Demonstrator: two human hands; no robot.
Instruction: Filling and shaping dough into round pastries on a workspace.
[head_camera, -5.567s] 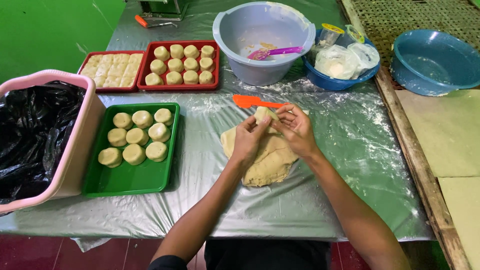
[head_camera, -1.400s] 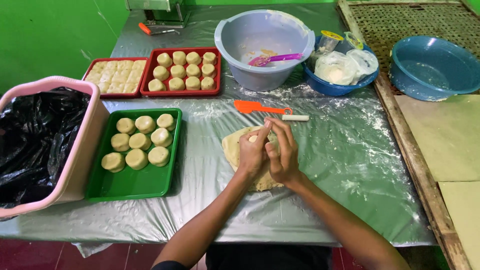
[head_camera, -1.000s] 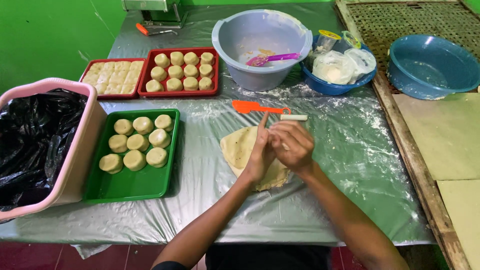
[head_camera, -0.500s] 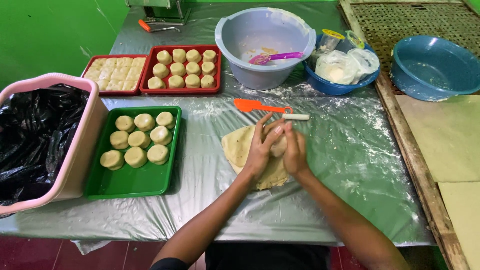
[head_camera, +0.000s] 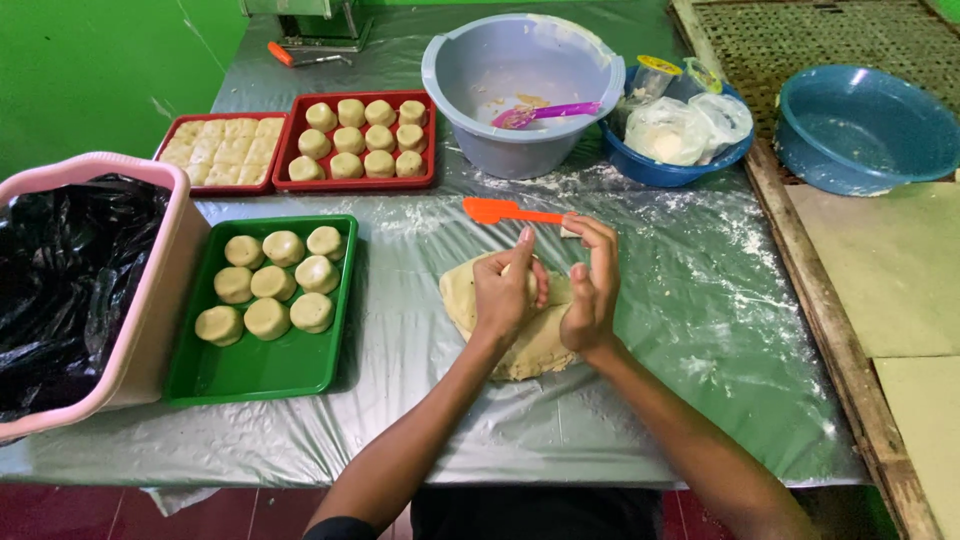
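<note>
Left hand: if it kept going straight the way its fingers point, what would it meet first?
The left hand points up-table, away from the person. First in that line looks to be the orange spatula, then the grey bowl. Height above the table is unclear.

From my seat I saw a bright green wall (head_camera: 90, 70) filling the upper left of the frame. A table (head_camera: 700, 330) covered in clear, flour-dusted plastic sheeting filled the centre. Along the right edge ran a wooden frame (head_camera: 830, 330) with a woven mesh panel (head_camera: 800, 35) at upper right. Dark red floor (head_camera: 90, 510) showed at the bottom left. Light was even and soft.
</note>
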